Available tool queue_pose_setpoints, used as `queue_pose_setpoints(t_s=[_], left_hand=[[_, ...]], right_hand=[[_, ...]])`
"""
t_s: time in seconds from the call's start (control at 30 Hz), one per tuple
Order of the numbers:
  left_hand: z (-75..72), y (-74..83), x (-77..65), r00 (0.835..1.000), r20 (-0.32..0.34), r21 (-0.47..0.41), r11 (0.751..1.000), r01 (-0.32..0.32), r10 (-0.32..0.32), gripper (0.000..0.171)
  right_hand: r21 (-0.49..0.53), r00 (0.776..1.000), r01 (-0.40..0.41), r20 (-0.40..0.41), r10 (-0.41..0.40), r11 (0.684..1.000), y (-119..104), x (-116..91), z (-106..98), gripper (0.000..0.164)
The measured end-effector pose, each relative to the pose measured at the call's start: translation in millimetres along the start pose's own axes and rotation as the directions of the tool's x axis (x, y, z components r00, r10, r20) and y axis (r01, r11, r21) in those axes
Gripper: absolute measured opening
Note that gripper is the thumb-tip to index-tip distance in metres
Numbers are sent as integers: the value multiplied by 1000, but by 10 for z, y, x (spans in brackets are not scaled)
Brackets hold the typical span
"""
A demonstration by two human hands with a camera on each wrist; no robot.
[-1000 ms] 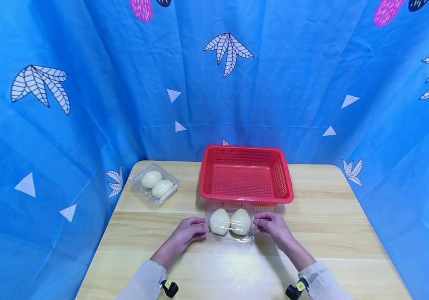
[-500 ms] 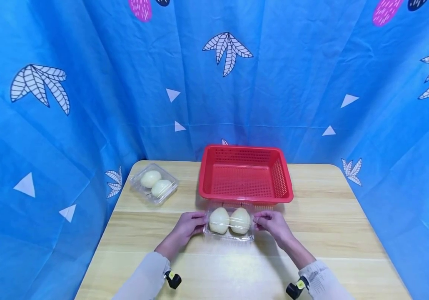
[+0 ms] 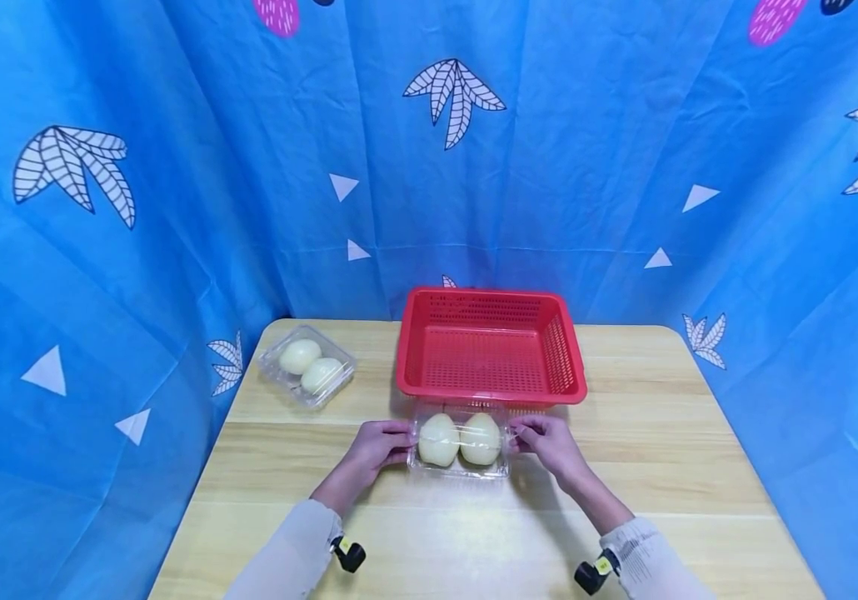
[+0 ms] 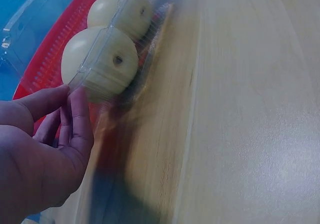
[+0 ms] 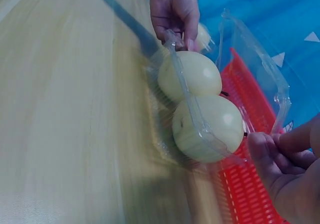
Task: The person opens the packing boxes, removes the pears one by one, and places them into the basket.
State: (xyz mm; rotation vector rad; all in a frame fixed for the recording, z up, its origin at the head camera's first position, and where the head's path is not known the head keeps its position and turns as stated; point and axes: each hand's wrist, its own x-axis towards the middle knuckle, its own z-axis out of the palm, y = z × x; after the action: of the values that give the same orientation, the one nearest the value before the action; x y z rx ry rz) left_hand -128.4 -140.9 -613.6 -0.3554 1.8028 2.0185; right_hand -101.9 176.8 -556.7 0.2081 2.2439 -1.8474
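Two pale yellow pears (image 3: 439, 440) sit side by side in a clear plastic clamshell box (image 3: 459, 473) in front of the red basket. Both wrist views show the lid (image 5: 255, 58) raised on the basket side, with dark stems on the pears. My left hand (image 3: 380, 446) pinches the box's left edge between thumb and fingers; the left wrist view shows that hand (image 4: 55, 144) close up. At the opposite end, my right hand (image 3: 549, 450) pinches the right edge near the lid; in the right wrist view, its thumb and fingertips (image 5: 260, 144) meet the thin plastic.
A red perforated basket (image 3: 408, 350) stands at the table's back, just behind the box. A second clear box (image 3: 309, 400) with two pears (image 3: 300, 357) lies at the back left. Blue patterned curtain (image 3: 459, 200) surrounds the wooden table (image 3: 661, 500).
My left hand has shifted slightly forward along the box's left edge, its lower fingers drawing up. The right hand and the box stay almost in place.
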Motion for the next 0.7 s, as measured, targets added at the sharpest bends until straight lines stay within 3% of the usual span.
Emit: queue_pose_setpoints(t_s=[0.13,0.33,0.7], left_hand=[[-1,1,-9,1000,0,-13,1000,-8,8,39],[19,-4,-31,1000,0,-3,1000,1,-1,37],[10,-28,-25,1000,-8,-4,1000,-4,4,36]], right_hand=[[-79,998,66,1,-66,995,16,42,7,28],[-231,985,154,-44,-168,961,8,95,19,25],[-303,962,226,-82,-261,926,-86,143,39,19]])
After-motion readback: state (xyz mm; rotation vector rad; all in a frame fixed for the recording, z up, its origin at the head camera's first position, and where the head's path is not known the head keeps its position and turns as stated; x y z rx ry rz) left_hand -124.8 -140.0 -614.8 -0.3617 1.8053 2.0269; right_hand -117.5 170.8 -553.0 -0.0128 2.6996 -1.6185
